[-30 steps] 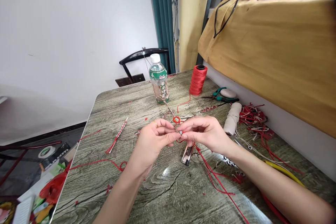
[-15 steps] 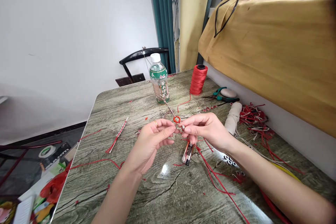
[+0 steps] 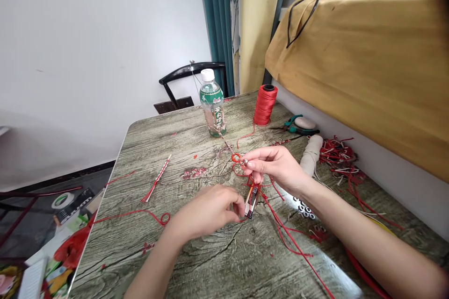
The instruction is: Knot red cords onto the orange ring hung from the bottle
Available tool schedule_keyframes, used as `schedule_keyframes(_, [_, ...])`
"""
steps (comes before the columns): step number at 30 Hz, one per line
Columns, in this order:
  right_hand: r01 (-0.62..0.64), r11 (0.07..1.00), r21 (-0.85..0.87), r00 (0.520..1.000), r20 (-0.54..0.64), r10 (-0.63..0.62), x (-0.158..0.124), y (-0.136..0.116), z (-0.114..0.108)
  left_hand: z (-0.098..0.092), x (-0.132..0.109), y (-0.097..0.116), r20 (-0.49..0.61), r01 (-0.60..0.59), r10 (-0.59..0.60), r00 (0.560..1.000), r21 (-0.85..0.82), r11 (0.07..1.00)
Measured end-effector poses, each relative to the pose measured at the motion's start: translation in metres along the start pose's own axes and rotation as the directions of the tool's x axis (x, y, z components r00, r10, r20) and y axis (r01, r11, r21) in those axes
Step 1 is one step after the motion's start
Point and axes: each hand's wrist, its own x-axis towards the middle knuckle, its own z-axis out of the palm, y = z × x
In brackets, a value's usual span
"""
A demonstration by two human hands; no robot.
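My right hand [image 3: 277, 168] is held just above the wooden table [image 3: 168, 149], with thumb and forefinger pinched on a red cord [image 3: 237, 159] that carries a small silver bead at the fingertips. The cord has a small loop and trails down across the table toward me. My left hand [image 3: 208, 212] rests low on the table with its fingers curled. Its fingertips close on the lower end of a lighter [image 3: 251, 201], which lies just below my right hand.
A water bottle [image 3: 212, 103], a red thread spool [image 3: 264, 105], green pliers [image 3: 296, 126] and a white cord spool [image 3: 310, 154] stand behind the hands. A red-white braid [image 3: 157, 178], a looped red cord [image 3: 140, 215], cord scraps [image 3: 336, 154] and metal rings [image 3: 305, 208] are scattered around. A yellow-covered bed [image 3: 368, 70] borders the right side.
My left hand has let go of the cord and dropped down toward me to the lighter. My right hand has risen slightly, still pinching the cord.
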Motion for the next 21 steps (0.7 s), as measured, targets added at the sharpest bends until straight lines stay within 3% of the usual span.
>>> schedule_keyframes(6, [0.0, 1.0, 0.013, 1.0, 0.001, 0.0, 0.0, 0.0, 0.001, 0.03, 0.011, 0.007, -0.184, 0.181, -0.124, 0.975, 0.335, 0.925])
schedule_keyframes(11, [0.009, 1.0, 0.03, 1.0, -0.001, -0.009, 0.0, 0.0, 0.0, 0.038, 0.012, 0.006, -0.271, 0.217, -0.119, 0.955, 0.37, 0.903])
schedule_keyframes(14, [0.016, 0.999, 0.03, 1.0, 0.003, -0.016, 0.0, 0.001, -0.001, 0.026, 0.011, 0.003, -0.277, 0.275, -0.213, 0.937, 0.207, 0.939])
schedule_keyframes(16, [0.024, 0.999, 0.029, 1.0, 0.002, -0.024, 0.0, 0.001, -0.001, 0.013, 0.01, 0.004, -0.298, 0.291, -0.289, 0.91, -0.038, 0.956])
schedule_keyframes(19, [0.048, 0.998, 0.027, 0.999, -0.024, -0.048, 0.0, 0.001, 0.0, -0.002, 0.009, 0.01, -0.41, 0.123, -0.344, 0.845, -0.476, 0.871])
schedule_keyframes(21, [0.066, 0.998, 0.016, 0.997, -0.043, -0.066, -0.001, 0.001, 0.001, -0.008, 0.008, 0.014, -0.504, -0.022, -0.376, 0.778, -0.62, 0.785])
